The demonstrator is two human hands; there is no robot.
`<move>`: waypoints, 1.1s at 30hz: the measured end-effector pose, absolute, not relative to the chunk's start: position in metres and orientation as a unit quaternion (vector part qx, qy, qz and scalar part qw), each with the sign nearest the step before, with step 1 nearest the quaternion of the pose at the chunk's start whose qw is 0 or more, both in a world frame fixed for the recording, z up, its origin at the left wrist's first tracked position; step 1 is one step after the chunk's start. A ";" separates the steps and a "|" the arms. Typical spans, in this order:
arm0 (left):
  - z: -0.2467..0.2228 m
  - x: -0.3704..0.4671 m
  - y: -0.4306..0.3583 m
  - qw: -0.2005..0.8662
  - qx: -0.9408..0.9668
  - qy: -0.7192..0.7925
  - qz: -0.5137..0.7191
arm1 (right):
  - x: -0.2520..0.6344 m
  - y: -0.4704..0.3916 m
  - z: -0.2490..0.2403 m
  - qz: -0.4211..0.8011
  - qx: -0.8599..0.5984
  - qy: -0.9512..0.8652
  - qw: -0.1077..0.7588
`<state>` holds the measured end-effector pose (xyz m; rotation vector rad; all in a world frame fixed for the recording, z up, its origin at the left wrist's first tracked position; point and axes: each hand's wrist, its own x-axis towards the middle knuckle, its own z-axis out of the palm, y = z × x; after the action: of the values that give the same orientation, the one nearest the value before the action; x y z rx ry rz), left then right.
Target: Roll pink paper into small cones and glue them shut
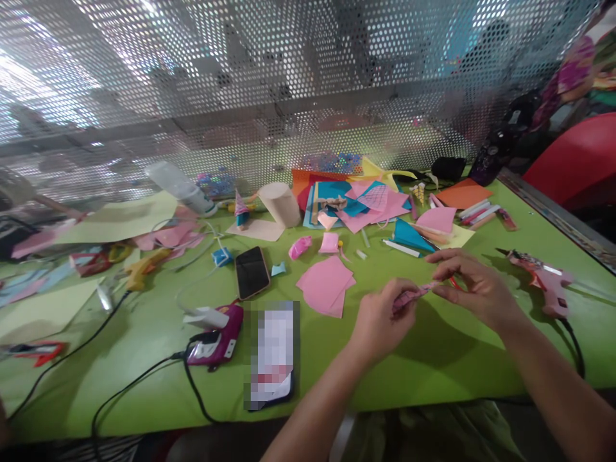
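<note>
Between my hands, over the front right of the green table, is a small pink piece with darker lines (409, 298), narrow and pointed like a rolled paper cone. My left hand (386, 316) is closed around its thicker end, so part of it is hidden. At its thin tip, my right hand (464, 285) pinches with thumb and finger, the other fingers bent above. Left of my hands lie overlapping pink paper pieces (327, 285). A pink glue gun (541, 279) rests to the right of my right hand.
Two phones, one dark (253, 273) and one with a blurred screen (272, 353), lie left of my arms. A purple power strip (216, 340) trails black cords. Coloured paper (356, 199), a cardboard roll (279, 204) and a yellow glue gun (147, 268) stand farther off, before a perforated metal screen (269, 122).
</note>
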<state>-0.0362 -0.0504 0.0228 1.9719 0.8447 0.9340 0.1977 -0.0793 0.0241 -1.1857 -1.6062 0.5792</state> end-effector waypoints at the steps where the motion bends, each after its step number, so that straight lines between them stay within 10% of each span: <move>1: 0.023 -0.036 -0.050 0.389 0.776 0.334 0.368 | 0.198 -0.079 0.023 0.248 -0.489 -0.662 0.510; 33: 0.020 -0.036 -0.048 0.453 0.731 0.359 0.363 | 0.198 -0.081 0.016 0.302 -0.505 -0.612 0.528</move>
<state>-0.0361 -0.0480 0.0197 1.8062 0.8860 0.8955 0.1980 -0.0806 0.0162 -1.2064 -1.4623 0.7225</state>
